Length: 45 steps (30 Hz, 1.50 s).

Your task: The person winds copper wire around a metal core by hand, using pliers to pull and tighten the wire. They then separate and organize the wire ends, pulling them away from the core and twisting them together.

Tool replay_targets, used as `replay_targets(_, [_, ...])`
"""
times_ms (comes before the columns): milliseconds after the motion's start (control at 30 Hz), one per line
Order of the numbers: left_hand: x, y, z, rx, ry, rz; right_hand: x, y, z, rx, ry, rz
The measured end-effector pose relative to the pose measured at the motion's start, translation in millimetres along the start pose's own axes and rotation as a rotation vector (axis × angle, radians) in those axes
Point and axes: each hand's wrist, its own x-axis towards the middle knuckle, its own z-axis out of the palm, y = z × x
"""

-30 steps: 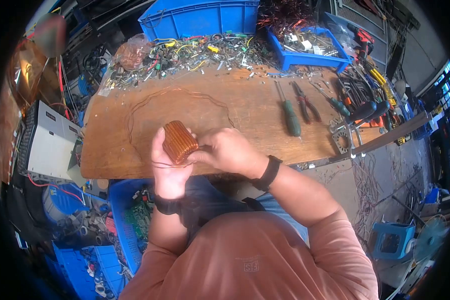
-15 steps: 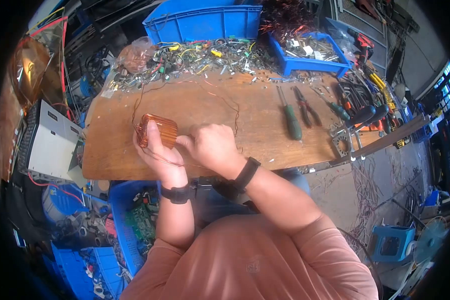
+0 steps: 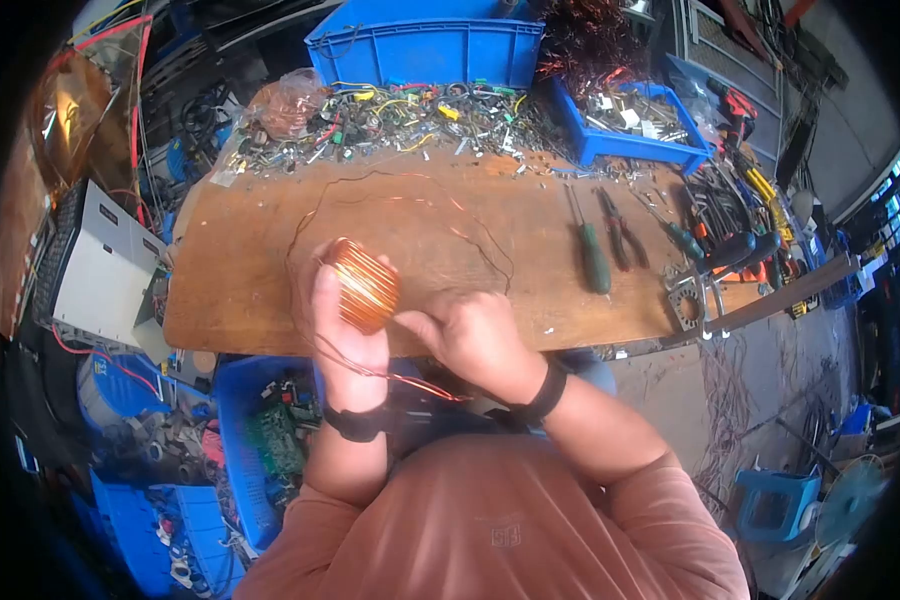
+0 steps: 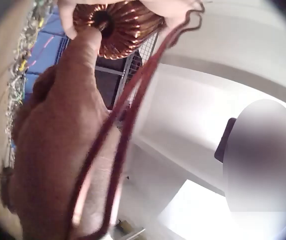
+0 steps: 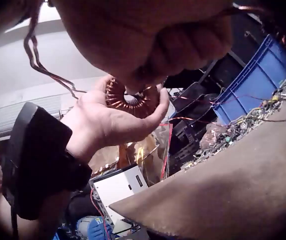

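Observation:
My left hand (image 3: 348, 360) grips a thick ring coil (image 3: 366, 288) wound with shiny copper wire, thumb on one face and fingers behind. In the left wrist view the thumb tip lies at the centre hole of the coil (image 4: 128, 32). Close on the coil's right side is my right hand (image 3: 482, 332), fingers curled, with copper wire (image 5: 247, 9) coming out past its fist in the right wrist view. A long doubled copper wire (image 3: 375, 173) loops over the table beyond the hands. Its bent end (image 3: 430, 386) passes across the left wrist.
The wooden table (image 3: 240, 290) bears a heap of small scrap parts (image 3: 410, 125) at the back, beside a blue crate (image 3: 430, 50) and a blue tray (image 3: 590, 145). A screwdriver (image 3: 595, 258), pliers (image 3: 625, 240) and a metal clamp frame (image 3: 705, 300) lie at right.
The coil has tipped from its face-on pose half a second ago and shifted right with the left hand. My right hand has moved right, away from the coil, and the wire end swings below.

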Motion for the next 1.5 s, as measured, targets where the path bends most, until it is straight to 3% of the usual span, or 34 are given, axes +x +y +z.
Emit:
replay_targets(133, [-16, -10, 10, 0.028, 0.038, 0.056, -18, 5, 3, 0.028, 0.082, 0.022])
replay_targets(233, [-18, -20, 3, 0.001, -0.053, -0.001, -28, 9, 4, 0.117, 0.118, 0.064])
replay_targets(567, [-28, -28, 5, 0.028, 0.018, -0.119, -35, 4, -9, 0.096, 0.110, 0.102])
replay_targets(867, [-33, -29, 8, -0.020, 0.044, -0.108, -37, 2, -10, 0.119, 0.123, 0.111])
replay_targets(1067, [-33, -29, 1, -0.059, -0.087, -0.142, -41, 5, -6, 0.147, 0.109, 0.174])
replay_targets(1500, [-40, -33, 5, -0.020, -0.013, -0.212, -41, 4, -7, 0.089, 0.108, 0.187])
